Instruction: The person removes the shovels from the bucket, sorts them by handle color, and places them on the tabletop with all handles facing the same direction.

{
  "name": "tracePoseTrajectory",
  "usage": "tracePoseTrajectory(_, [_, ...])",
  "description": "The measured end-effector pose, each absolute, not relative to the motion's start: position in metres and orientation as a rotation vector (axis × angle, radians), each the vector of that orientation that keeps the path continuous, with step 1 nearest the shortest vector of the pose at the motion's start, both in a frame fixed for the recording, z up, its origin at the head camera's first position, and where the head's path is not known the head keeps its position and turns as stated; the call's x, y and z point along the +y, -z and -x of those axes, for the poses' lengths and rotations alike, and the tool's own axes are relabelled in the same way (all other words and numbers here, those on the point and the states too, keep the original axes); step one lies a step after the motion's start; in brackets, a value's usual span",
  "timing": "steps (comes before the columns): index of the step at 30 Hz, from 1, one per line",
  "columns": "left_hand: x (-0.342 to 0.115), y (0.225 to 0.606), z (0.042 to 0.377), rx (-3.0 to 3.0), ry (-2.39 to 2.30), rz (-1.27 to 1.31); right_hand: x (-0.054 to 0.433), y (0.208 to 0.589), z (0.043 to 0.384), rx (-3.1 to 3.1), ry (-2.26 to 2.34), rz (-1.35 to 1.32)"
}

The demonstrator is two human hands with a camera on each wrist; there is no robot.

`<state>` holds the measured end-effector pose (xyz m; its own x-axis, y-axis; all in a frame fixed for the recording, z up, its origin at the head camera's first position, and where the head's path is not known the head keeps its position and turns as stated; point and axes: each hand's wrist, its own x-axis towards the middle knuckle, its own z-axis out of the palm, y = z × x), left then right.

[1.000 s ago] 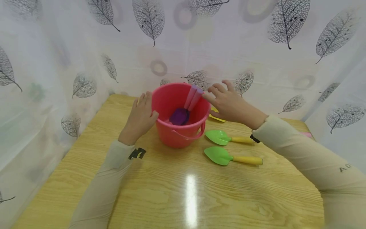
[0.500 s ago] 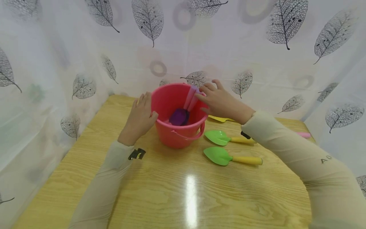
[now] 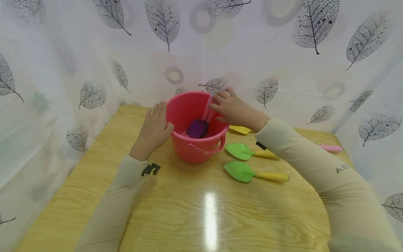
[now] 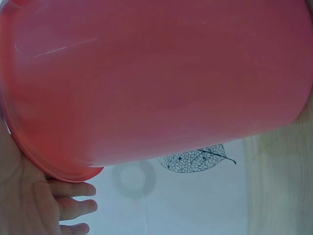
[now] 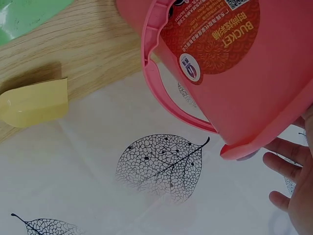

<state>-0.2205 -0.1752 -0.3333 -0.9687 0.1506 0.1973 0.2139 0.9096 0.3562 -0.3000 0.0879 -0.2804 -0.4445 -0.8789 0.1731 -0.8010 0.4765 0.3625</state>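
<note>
Head view: pink bucket (image 3: 195, 151) upright on the wood-look surface (image 3: 170, 210), two purple-bladed tools (image 3: 196, 128) inside, pink handles (image 3: 206, 109) leaning up towards the far right rim; left hand (image 3: 152, 132) lies along the left rim, fingers straight, thumb at the near edge, looks like steadying rather than grasping; right hand (image 3: 237, 112) is over the handle ends, fingers loosely bent, no closed grip visible, can't tell if fingertips touch. Right of the bucket: two green trowels (image 3: 240, 171) side by side, a yellow blade (image 3: 240, 130) beyond them partly hidden by the right arm, a spare pink handle (image 3: 332, 148) near the surface's right edge. Left wrist view: bucket wall fills most of it, left hand's fingers relaxed past the rim, not wrapped round it. Right wrist view: right hand's fingers loosely extended just beside the rim, printed label (image 5: 220, 39) and bail (image 5: 150, 71) on this side, yellow blade apart from the bucket. My read: step in hand is reaching for the tools in the bucket; next move calls for closing thumb and fingers on a handle, left hand bracing the rim against tipping
</note>
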Motion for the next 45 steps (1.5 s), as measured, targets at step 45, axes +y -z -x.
tracePoseTrajectory(45, [-0.176, 0.333, 0.22, -2.902, 0.584, 0.284, 0.045, 0.3, 0.326, -2.406, 0.729, -1.491])
